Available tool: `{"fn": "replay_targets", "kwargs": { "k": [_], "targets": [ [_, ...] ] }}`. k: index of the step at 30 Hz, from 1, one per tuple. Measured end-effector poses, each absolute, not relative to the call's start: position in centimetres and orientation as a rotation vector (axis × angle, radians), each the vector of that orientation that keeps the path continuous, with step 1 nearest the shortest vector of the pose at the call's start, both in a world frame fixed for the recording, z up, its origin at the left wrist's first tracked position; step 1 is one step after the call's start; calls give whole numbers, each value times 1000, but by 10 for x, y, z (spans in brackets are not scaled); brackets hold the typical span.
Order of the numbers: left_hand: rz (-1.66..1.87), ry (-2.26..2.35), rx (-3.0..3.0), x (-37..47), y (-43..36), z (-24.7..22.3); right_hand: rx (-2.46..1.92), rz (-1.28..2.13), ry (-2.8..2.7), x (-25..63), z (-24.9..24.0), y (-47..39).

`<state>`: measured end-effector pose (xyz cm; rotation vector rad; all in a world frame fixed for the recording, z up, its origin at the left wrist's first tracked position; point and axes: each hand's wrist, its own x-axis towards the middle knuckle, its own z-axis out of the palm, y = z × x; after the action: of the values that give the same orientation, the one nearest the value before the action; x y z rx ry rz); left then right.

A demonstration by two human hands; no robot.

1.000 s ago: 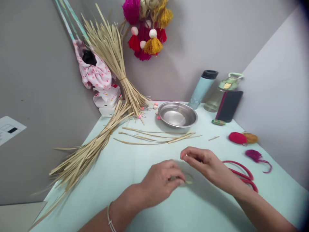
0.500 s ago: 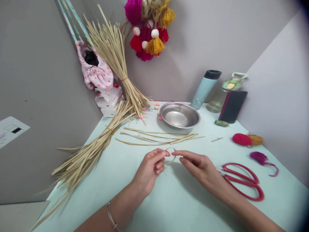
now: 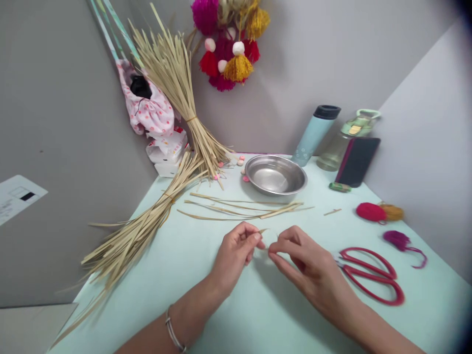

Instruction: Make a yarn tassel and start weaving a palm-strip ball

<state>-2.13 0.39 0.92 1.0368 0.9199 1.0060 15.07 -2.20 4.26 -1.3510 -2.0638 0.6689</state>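
My left hand (image 3: 236, 250), a silver bangle on its wrist, pinches a thin straw strip (image 3: 262, 230) between thumb and fingers. Just to its right, my right hand (image 3: 302, 258) has its thumb and index finger pressed together on the same strip, which curves in a small loop between the hands. Part of the loop is hidden behind the fingers. Several loose straw strips (image 3: 236, 210) lie on the table beyond both hands. Red-handled scissors (image 3: 372, 276) rest beside my right hand, their blades partly hidden by it.
A steel bowl (image 3: 276, 175) stands at the back, near a blue tumbler (image 3: 316, 135), a green bottle (image 3: 332, 152) and a phone (image 3: 357, 162). Straw bundles (image 3: 147, 221) lie left. Yarn (image 3: 370, 212) sits right. Tassels (image 3: 239, 68) hang on the wall.
My right index finger was extended at the loop; now it is bent and pinched with the thumb on the strip. The loop looks more open, and the view has shifted slightly.
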Motion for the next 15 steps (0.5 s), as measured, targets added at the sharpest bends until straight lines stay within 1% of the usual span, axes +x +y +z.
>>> {"fn": "replay_targets", "kwargs": {
  "k": [2, 3, 5, 7, 9, 12, 15],
  "targets": [
    [1022, 977, 1142, -21, 3, 10, -1307, 464, -2152, 152, 43, -28],
    [1033, 999, 1187, -21, 3, 9, -1262, 440, -2178, 152, 45, -31],
    [1048, 1025, 1253, -21, 2, 9, -1191, 612, -2179, 149, 51, -36],
    [1023, 1041, 1317, -20, 0, 6, -1198, 936, -2122, 143, 59, -41],
    [969, 1046, 1425, -19, -3, 4, -1241, 1168, -2056, 139, 66, -46],
    [875, 971, 1651, -17, -11, 3, -1237, 1267, -1969, 141, 72, -47],
    [792, 845, 1813, -14, -19, 8, -1258, 1373, -1671, 155, 67, -33]
  ]
}}
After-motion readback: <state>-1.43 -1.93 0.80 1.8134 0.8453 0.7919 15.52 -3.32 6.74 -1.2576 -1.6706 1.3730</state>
